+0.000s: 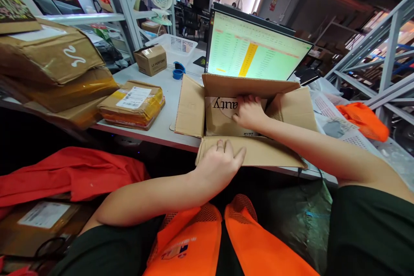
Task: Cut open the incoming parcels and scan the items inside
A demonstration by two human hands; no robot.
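An open cardboard box (190, 105) stands at the desk's front edge with its flaps folded outward. Inside it lies a brown package (220, 118) with dark lettering ending in "auty", upside down in part. My right hand (250, 112) reaches into the box and rests on this package, thumb apart from the bent fingers; the fingertips are partly hidden. On the near flap (258, 151) lies my left hand (221, 161), fingers spread and touching the cardboard, holding nothing.
Left of the box is a taped parcel (132, 103) with a white label, beside stacked cartons (54, 60). A monitor (252, 47) stands behind the box. Farther back are a small carton (150, 59), a blue tape-like ring (177, 72) and a white basket (176, 45). Orange mesh cloth (364, 118) lies right.
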